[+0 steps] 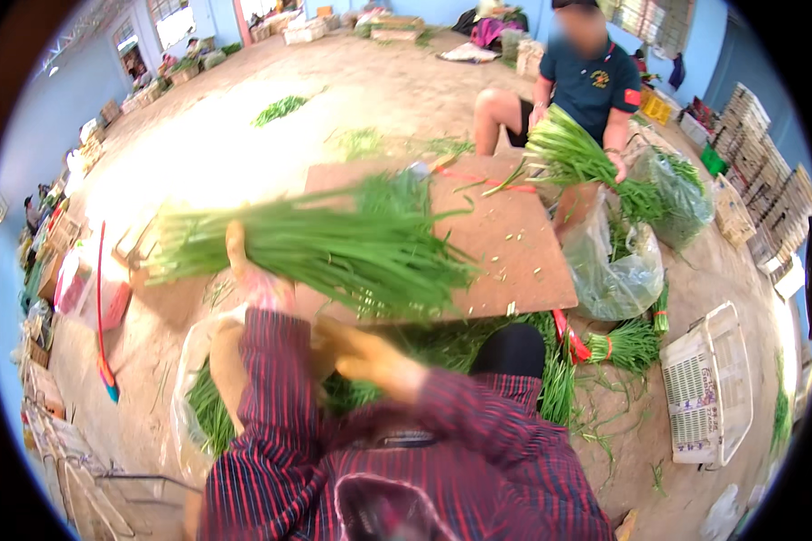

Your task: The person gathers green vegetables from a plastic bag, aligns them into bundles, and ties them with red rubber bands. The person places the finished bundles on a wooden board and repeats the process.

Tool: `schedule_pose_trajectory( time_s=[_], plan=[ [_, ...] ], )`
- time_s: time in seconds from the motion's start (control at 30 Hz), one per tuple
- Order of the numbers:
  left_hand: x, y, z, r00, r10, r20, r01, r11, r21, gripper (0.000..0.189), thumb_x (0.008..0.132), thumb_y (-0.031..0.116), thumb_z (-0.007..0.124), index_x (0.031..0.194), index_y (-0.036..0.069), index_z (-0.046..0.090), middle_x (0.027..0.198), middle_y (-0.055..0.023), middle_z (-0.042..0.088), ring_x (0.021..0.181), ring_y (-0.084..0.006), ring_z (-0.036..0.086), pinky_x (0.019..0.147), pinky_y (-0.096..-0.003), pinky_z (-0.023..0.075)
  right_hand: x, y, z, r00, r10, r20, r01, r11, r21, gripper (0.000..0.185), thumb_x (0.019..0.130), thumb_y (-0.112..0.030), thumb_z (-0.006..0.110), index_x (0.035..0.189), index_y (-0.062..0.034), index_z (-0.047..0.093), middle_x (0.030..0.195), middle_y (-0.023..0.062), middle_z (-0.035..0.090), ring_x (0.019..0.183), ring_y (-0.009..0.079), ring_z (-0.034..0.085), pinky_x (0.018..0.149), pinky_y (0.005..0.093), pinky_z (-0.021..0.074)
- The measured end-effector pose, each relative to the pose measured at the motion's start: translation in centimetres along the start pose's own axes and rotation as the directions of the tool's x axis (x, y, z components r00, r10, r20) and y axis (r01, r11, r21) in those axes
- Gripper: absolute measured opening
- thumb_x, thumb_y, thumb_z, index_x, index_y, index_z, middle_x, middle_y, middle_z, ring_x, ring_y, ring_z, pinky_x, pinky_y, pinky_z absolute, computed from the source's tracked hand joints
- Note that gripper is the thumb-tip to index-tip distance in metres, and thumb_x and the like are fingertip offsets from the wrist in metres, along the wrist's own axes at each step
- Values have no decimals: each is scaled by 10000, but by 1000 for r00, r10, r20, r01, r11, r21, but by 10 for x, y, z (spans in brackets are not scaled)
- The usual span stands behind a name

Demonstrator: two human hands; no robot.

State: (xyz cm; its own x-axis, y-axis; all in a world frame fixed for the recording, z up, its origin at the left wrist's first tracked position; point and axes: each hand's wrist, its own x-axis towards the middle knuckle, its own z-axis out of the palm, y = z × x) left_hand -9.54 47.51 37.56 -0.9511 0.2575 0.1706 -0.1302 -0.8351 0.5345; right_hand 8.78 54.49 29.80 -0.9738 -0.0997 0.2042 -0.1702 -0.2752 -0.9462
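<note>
A thick bunch of garlic chives (325,247), blurred by motion, is in my left hand (242,260), the thumb over the stalks near their pale ends. Its leaf tips spread to the right across a brown board (514,264). Below the bunch, close to my lap, is my right hand (372,355); blur hides whether its fingers are apart, and no item shows clearly in it. More loose chives (446,351) lie under the board's near edge, between my knees. At my left leg, a clear plastic bag (186,385) contains further chives.
Across the board sits a person (589,88) holding chives (582,155) above a plastic bag (612,277). Tied bunches (626,345) and a white plastic crate (707,392) stand at right. A red stick (101,291) is at left. Stacked crates (751,169) line the right wall.
</note>
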Motion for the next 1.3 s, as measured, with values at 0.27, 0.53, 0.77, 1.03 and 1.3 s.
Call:
schedule_pose_trajectory(
  time_s=[0.27,0.53,0.77,1.03,1.3],
  plan=[
    [-46,-30,-8,997,-61,-46,67,988,139,750,829,448,721,1393,30,459,1275,-179,574,1181,-304,581,1031,-457,503,64,4,-71,860,19,-509,428,516,742,949,770,-684,702,1437,-72,418,1414,122,499,1314,325,447,1143,523,358],
    [-67,-99,-2,869,-341,358,425,886,-187,824,828,519,727,1466,112,401,1495,-122,427,1369,-290,411,1176,-492,305,32,-93,-102,549,-103,-829,590,751,297,269,940,-287,649,1091,-65,628,1022,49,664,934,219,646,901,388,537],
    [-113,-74,45,35,-775,631,65,632,772,864,790,202,818,1497,-7,370,1460,-195,484,1334,-252,490,1107,-413,387,24,-222,-138,574,-497,-651,477,849,-227,220,872,-102,697,1068,-14,649,960,71,688,839,176,666,782,318,553],
    [5,-123,126,603,-291,743,-639,381,668,652,712,180,832,1275,-14,570,1184,-118,656,1048,-205,636,928,-303,515,7,-215,-182,591,-507,-628,153,835,-529,418,797,-69,798,1179,4,645,1047,75,703,890,155,659,847,309,539],
    [40,-292,81,429,-495,756,-272,727,630,917,641,284,917,1393,25,460,1234,-147,640,1155,-253,598,994,-364,469,-19,-123,-249,741,-409,-532,33,814,-579,700,643,-168,943,1242,-29,608,1189,54,662,1045,191,615,931,356,515]
  ],
)
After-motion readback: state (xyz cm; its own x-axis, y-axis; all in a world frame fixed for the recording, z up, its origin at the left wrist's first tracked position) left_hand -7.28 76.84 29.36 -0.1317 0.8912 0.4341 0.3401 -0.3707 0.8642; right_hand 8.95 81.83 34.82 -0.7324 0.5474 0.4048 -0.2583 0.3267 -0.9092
